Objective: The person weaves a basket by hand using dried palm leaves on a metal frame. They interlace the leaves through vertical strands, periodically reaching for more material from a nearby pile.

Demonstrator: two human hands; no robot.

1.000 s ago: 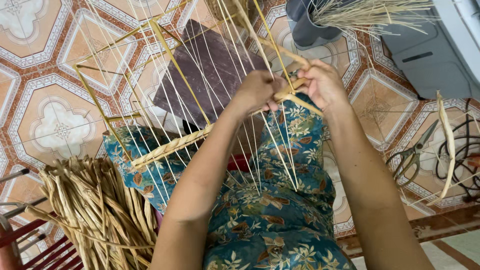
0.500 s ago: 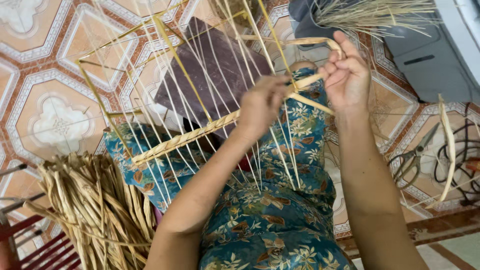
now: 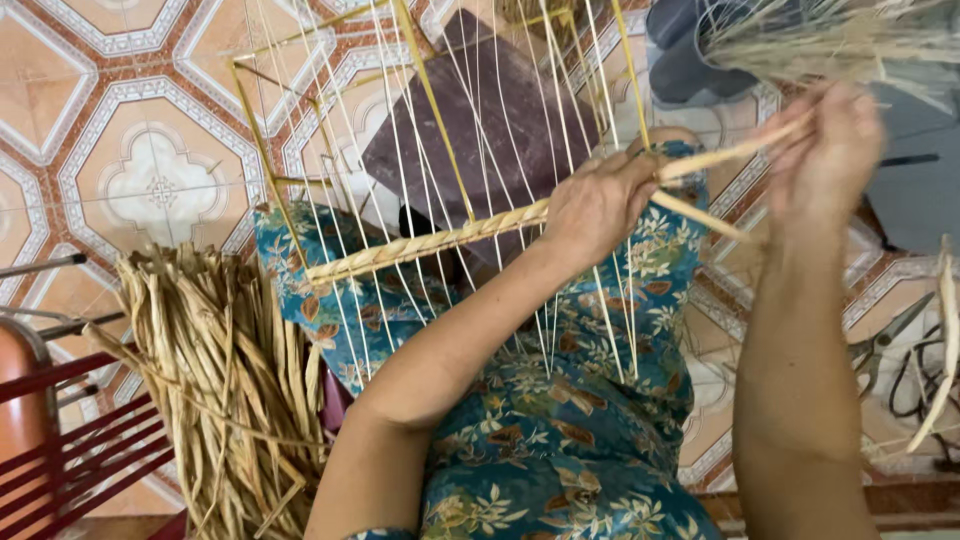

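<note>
Two hands on the weave: my left hand (image 3: 598, 205) pinches the braid (image 3: 430, 243) against the frame (image 3: 300, 150). My right hand (image 3: 830, 150), blurred, grips a strand (image 3: 720, 158) pulled taut.

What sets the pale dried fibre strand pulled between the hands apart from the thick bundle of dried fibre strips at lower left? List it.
The pale fibre strand is single; the bundle of dried fibre strips holds many. The strand is stretched straight between the left hand and right hand; the bundle hangs loose, untouched. The strand runs near level, the bundle mostly downward. Both look like the same tan dried plant fibre.
</note>
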